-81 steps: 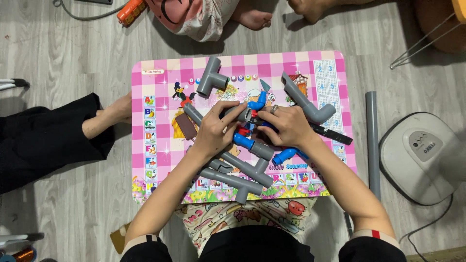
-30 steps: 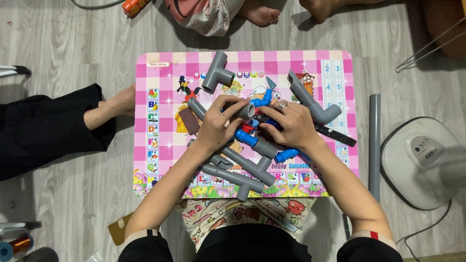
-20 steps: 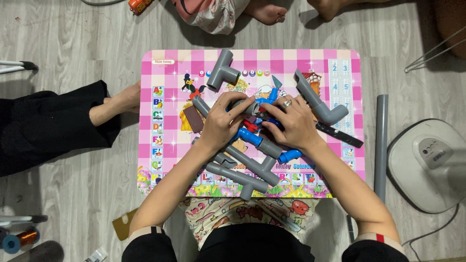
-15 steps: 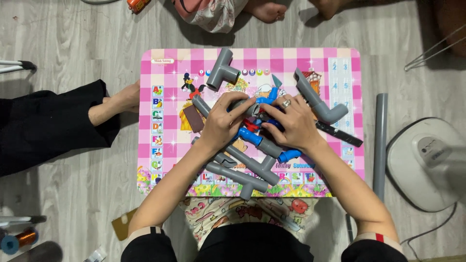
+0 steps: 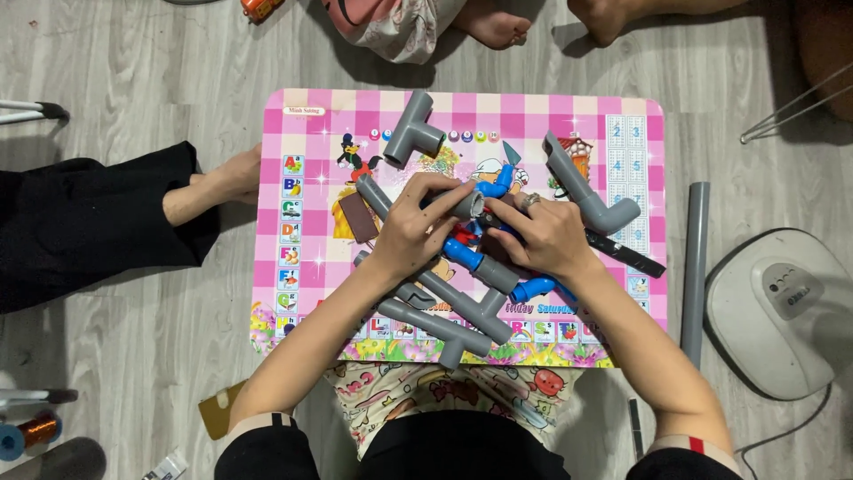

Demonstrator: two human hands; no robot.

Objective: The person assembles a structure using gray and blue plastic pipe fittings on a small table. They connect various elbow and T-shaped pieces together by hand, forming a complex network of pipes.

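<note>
Head view, looking straight down: my left hand is curled over a short grey pipe piece, fingers wrapped round it near its open end, above the middle of the pink checked tabletop. My right hand comes in from the other side, fingers closed on something at that same spot. I think it is the blue pipe fitting that runs out under my palm, though my knuckles hide the exact grip. The two hands almost touch where the grey piece and the blue one meet.

More blue shows just above my right fingers as a curved blue elbow, and another blue bend pokes out below my right wrist. Beneath my left forearm lies a grey pipe assembly of long tubes and a tee, slanting toward the near edge of the tabletop. A loose grey tee fitting sits near the far edge, well apart from my hands, and a long grey pipe with an elbow end lies to the right, with a black rod just beside it. On the floor to the right rests a straight grey pipe, next to a white round appliance. Another person's foot and dark trouser leg lie left of the tabletop.
</note>
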